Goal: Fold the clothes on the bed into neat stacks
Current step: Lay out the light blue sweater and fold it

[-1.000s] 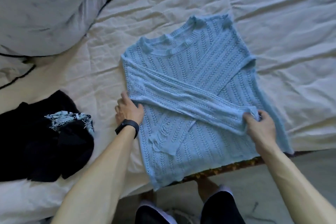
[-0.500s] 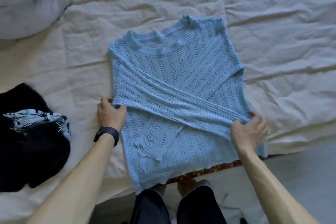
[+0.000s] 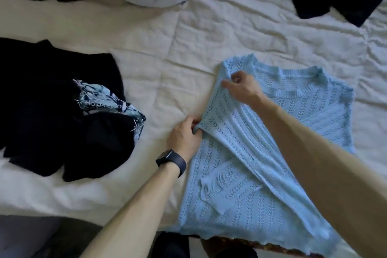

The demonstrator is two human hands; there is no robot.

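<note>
sweater: light blue knit, flat face-up on the bed, hem at the near edge, sleeves crossed over the chest
left hand: fingers curled, pinches the sweater's left side edge at the sleeve fold
right hand: reaches across, pinches the left shoulder
why: two grips along one edge, likely to keep the side straight for folding inward
stage: sleeves in, body not yet folded
dark clothes pile: left, well apart
</note>
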